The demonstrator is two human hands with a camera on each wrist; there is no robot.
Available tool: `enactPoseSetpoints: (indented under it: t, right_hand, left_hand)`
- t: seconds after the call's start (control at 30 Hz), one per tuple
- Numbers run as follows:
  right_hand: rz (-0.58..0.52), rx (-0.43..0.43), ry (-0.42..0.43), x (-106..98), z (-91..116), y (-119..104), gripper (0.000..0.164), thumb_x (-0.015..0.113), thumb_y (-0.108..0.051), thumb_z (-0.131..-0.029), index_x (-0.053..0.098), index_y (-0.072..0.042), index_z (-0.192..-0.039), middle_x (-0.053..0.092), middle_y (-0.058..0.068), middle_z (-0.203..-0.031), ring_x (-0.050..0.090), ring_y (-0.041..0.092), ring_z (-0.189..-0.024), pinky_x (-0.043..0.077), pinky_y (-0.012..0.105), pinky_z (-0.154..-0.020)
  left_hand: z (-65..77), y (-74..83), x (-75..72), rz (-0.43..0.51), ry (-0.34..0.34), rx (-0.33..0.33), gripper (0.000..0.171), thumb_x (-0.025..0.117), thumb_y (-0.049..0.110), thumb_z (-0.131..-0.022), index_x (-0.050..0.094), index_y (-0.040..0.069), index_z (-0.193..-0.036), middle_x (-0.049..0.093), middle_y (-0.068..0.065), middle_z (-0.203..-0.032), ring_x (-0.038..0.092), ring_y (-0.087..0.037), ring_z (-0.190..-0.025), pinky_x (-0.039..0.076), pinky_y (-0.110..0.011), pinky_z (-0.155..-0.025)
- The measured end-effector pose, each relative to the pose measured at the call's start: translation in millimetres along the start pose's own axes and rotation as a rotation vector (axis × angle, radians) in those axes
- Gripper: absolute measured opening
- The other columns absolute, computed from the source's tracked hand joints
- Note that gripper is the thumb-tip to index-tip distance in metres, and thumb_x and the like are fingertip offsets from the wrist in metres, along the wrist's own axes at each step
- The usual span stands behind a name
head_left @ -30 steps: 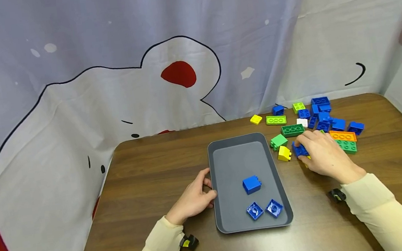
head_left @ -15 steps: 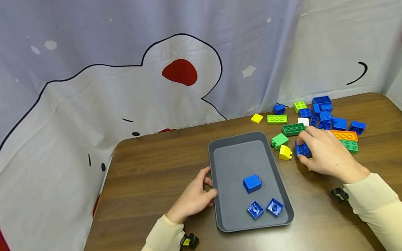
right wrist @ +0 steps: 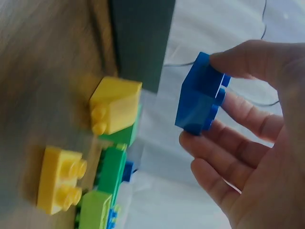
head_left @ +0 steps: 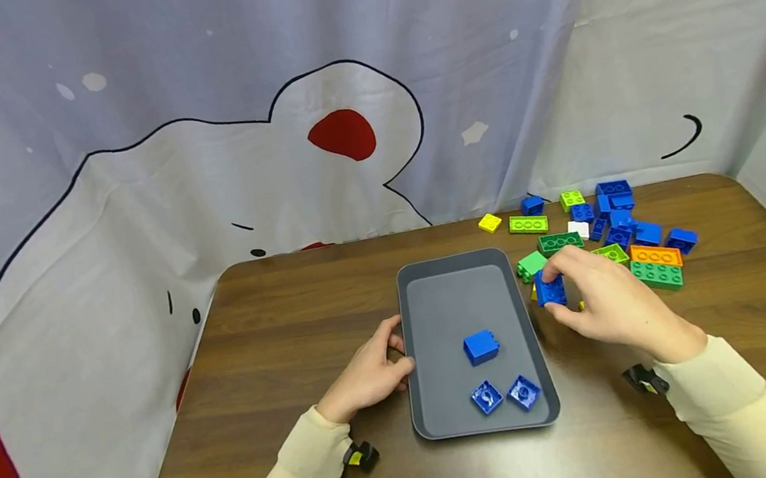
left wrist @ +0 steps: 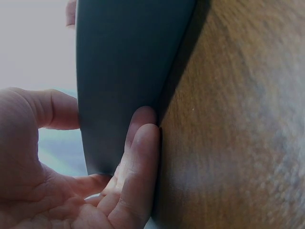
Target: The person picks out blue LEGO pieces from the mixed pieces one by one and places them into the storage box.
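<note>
My right hand (head_left: 606,300) pinches a blue brick (head_left: 549,288) between thumb and fingers. In the right wrist view this blue brick (right wrist: 200,95) is raised off the table, studs facing the palm. The dark grey tray (head_left: 459,285) lies on the table to the left of that hand. A taller blue brick (head_left: 481,347) and two small blue bricks (head_left: 488,397) with their hollow undersides up lie in it. My left hand (head_left: 370,371) holds the tray's left edge, with its thumb over the rim. In the left wrist view its fingertips (left wrist: 143,138) press low against the outer wall.
Several loose bricks lie at the table's back right, among them an orange brick (head_left: 656,255), a dark green brick (head_left: 559,243) and a white brick (head_left: 578,229). A yellow brick (right wrist: 116,105) sits near the tray. Behind the table (head_left: 280,329) hangs a printed curtain (head_left: 208,196).
My right hand has lifted the blue brick from among the others and carried it left toward the tray. A lime green brick behind it now shows. The left hand stays put.
</note>
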State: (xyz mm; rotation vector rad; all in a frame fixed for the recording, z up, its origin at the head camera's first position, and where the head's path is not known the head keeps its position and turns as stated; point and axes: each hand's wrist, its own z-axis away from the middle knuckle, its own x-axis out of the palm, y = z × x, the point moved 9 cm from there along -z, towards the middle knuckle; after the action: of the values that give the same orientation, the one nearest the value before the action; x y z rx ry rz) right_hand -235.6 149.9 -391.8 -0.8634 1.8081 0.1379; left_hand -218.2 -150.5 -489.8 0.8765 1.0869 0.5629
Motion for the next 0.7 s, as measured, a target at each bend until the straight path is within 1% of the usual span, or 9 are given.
enactPoseSetpoints:
  t: [0.23, 0.4, 0.5, 0.7]
  right_hand:
    - [-0.032, -0.068, -0.044, 7.7, 0.5, -28.9, 0.033, 0.079, -0.029, -0.076, 0.061, -0.018, -0.102, 0.059, -0.008, -0.101, 0.054, 0.009, -0.085, 0.052, 0.032, -0.074]
    - [-0.052, -0.090, -0.085, 15.7, 3.7, -44.2, 0.035, 0.078, -0.033, -0.077, 0.060, -0.020, -0.104, 0.059, -0.011, -0.101, 0.057, 0.011, -0.089, 0.051, 0.034, -0.079]
    - [-0.064, -0.117, -0.094, 19.9, 5.0, -52.9, 0.034, 0.078, -0.033, -0.077, 0.060, -0.021, -0.103, 0.057, -0.013, -0.101, 0.056, 0.010, -0.088, 0.050, 0.035, -0.079]
    - [-0.066, -0.151, -0.124, 32.9, 10.3, -64.0, 0.034, 0.080, -0.034, -0.076, 0.061, -0.023, -0.101, 0.055, -0.015, -0.099, 0.052, 0.004, -0.088, 0.049, 0.033, -0.078]
  left_hand:
    - [-1.1, -1.4, 0.2, -0.014, -0.006, -0.001, 0.077, 0.057, 0.014, -0.085, 0.028, 0.009, -0.156, 0.056, -0.010, -0.114, 0.065, -0.016, -0.065, 0.056, -0.031, -0.062]
    - [-0.7, -1.5, 0.9, -0.008, -0.012, -0.004, 0.077, 0.057, 0.015, -0.085, 0.028, 0.009, -0.156, 0.056, -0.010, -0.114, 0.066, -0.018, -0.066, 0.056, -0.032, -0.062]
    - [-1.0, -1.6, 1.2, -0.003, -0.013, -0.003, 0.077, 0.057, 0.015, -0.085, 0.028, 0.009, -0.156, 0.056, -0.010, -0.114, 0.065, -0.018, -0.066, 0.056, -0.032, -0.063]
    - [-0.7, -2.6, 0.1, 0.008, -0.010, -0.002, 0.078, 0.058, 0.014, -0.085, 0.028, 0.009, -0.157, 0.056, -0.012, -0.113, 0.065, -0.018, -0.066, 0.056, -0.031, -0.062]
